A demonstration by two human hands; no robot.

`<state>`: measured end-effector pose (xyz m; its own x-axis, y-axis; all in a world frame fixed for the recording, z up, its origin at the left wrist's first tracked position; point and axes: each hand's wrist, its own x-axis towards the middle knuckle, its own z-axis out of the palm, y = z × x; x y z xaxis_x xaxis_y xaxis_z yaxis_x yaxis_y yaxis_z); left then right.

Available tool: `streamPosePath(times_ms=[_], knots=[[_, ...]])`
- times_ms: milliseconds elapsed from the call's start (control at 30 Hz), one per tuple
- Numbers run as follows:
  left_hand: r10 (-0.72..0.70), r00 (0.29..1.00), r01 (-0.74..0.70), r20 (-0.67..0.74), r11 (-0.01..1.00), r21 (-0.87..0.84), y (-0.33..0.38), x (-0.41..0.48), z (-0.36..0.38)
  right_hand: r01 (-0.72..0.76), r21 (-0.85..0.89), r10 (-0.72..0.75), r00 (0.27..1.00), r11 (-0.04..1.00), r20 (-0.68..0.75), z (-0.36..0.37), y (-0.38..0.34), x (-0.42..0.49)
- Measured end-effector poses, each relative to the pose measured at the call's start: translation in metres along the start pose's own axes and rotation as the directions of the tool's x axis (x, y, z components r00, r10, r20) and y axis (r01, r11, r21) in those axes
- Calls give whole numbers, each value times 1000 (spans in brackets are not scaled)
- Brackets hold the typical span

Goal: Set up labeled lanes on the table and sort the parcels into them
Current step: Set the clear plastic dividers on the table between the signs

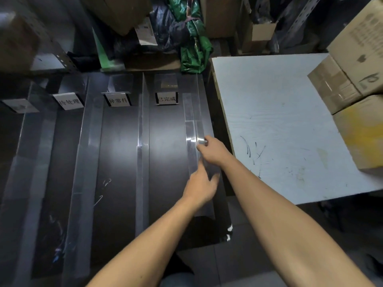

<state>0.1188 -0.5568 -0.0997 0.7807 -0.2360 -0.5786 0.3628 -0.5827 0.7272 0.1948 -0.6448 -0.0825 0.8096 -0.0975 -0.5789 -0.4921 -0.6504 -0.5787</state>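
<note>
Here the right hand [213,151] pinches the clear divider [191,125] at the right edge of the dark table [120,162]; the left hand [202,186] clasps it nearer.

Just one view, worn on the head, looking forward and down. Close above the dark table [120,162]. White table [279,121] off to the right. Corners bent and blurry, maybe from the wide lens.

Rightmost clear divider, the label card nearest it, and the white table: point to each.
rightmost clear divider [189,112], head view, upper stretch of the strip.
label card [166,98], head view, middle of its printed face.
white table [279,121], head view, bare middle of its top.
</note>
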Motion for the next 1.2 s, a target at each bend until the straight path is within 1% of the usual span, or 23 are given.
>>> streamPosePath(times_ms=[100, 167, 267, 400, 533, 600, 733, 867, 1033, 1200], knots=[[1, 1000, -2, 30, 1000, 13, 4, 6, -3, 9, 9, -9, 1000, 1000, -21, 3, 0, -2], [1, 999, -3, 52, 999, 39, 2, 0, -1, 21, 28, -20, 999, 999, -30, 5, 0, -4], [2, 996, -5, 93, 999, 34, -7, -12, 10, 21, 50, -19, 999, 999, -33, 7, 0, -8], [-37, 996, 33, 87, 999, 42, -20, -24, 23, 8, 50, -7, 1000, 999, -18, 8, -3, -15], [-19, 996, 17, 90, 1000, 20, -30, -34, 29, 3, 32, -2, 1000, 999, -18, 9, -4, -22], [-42, 995, 40, 90, 999, 22, -33, -35, 28, 1, 7, 0, 1000, 1000, -5, 11, -2, -22], [-52, 995, 51, 83, 998, 21, -26, -24, 22, -1, -48, 1, 1000, 999, 1, 11, 1, -21], [-28, 998, 29, 64, 1000, -4, -11, -6, 7, 0, -44, 1, 1000, 999, 4, 10, 2, -24], [-41, 993, 38, 111, 999, 28, -7, -20, 9, -8, -41, 9, 1000, 999, 25, 9, -1, -25], [-66, 991, 64, 120, 998, 17, -11, -29, 13, -18, -43, 19, 999, 999, 27, 13, 1, -21]])
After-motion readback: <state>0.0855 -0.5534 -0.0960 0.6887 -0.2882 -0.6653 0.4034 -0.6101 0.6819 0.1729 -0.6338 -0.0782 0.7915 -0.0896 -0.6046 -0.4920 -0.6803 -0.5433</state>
